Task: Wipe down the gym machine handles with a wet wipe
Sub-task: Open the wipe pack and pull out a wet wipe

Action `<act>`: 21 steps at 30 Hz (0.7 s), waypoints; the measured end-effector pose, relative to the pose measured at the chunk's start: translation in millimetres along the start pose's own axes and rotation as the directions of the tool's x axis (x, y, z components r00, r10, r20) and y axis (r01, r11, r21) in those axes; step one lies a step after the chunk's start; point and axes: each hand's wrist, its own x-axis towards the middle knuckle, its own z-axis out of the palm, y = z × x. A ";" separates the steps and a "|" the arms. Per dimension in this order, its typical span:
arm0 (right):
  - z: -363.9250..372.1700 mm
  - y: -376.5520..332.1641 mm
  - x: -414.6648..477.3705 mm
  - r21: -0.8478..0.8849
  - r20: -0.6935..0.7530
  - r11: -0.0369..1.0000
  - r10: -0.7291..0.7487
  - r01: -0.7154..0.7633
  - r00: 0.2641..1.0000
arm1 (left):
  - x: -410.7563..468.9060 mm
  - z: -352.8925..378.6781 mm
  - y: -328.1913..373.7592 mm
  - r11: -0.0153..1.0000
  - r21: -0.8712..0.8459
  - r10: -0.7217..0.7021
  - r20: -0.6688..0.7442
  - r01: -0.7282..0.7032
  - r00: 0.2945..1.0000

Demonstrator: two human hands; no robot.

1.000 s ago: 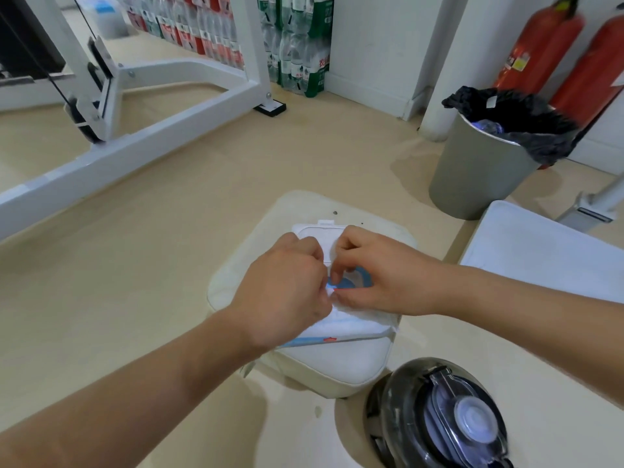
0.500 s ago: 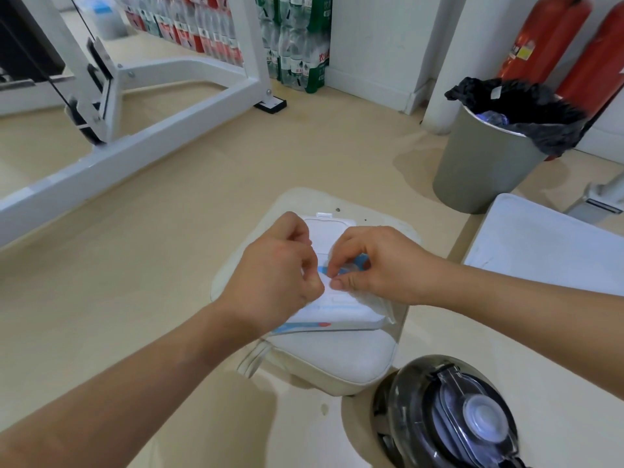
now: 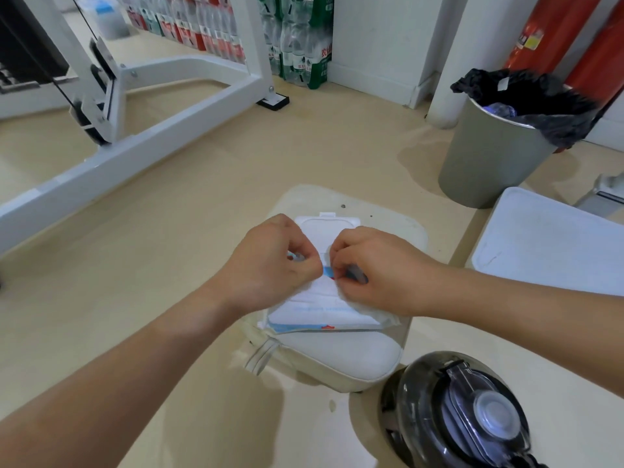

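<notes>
A white and blue wet wipe pack [image 3: 320, 310] lies on a cream padded seat [image 3: 347, 361], its white flip lid [image 3: 326, 228] open toward the far side. My left hand [image 3: 270, 265] has curled fingers on the pack's left side near the opening. My right hand [image 3: 374, 271] pinches at the opening in the pack's middle. Whether a wipe is between the fingers is hidden. The white gym machine frame [image 3: 135, 130] with its black cable stands at the left.
A grey bin with a black liner [image 3: 496, 150] stands at the right, red fire extinguishers [image 3: 553, 32] behind it. A white padded bench [image 3: 553, 241] is at right. A dark water bottle lid [image 3: 462, 413] sits near the bottom right. Packs of bottled water [image 3: 297, 38] line the far wall.
Both hands stay on the pack, their fingers shifting at its opening; the left hand has drawn slightly to the left, apart from the right. The view has shifted slightly.
</notes>
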 end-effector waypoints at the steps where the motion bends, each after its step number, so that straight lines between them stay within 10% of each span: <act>1: 2.9 0.5 -1.3 0.004 -0.022 1.000 -0.007 0.007 1.000 | -1.4 -1.1 2.3 0.995 0.074 0.062 0.032 -0.064 0.998; 9: 7.0 -3.9 -6.8 -0.019 -0.172 0.999 -0.046 0.044 0.984 | -9.4 13.3 -2.3 0.849 0.366 0.392 0.049 -0.382 0.919; 21: -9.8 -4.9 2.4 -0.057 -0.002 0.998 0.022 -0.022 1.000 | 7.2 12.3 -6.6 0.922 -0.317 -0.211 0.072 0.223 0.975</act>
